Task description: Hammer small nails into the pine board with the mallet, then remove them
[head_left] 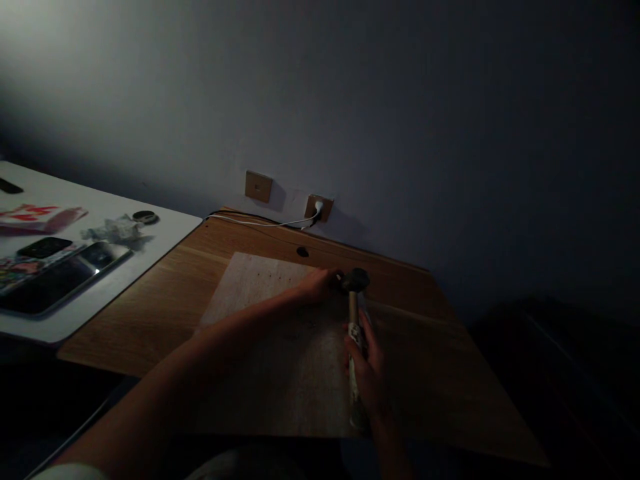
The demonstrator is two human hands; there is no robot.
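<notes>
My right hand (367,363) is wrapped round the wooden handle of a hammer (354,313). The hammer's dark head (356,280) sits low over the far part of a pale wooden board (260,280) lying on a brown wooden table (165,293). My left hand (317,285) rests on the board just left of the hammer head, fingers pinched together on something too small and dark to make out. Tiny dark dots mark the board's far left area.
A white desk (150,243) adjoins on the left, carrying a tablet (60,280), a phone (44,247), a red-and-white packet (35,217) and a small round lid (145,217). A white charger (318,208) is plugged into a wall socket; its cable runs left. The room is dim.
</notes>
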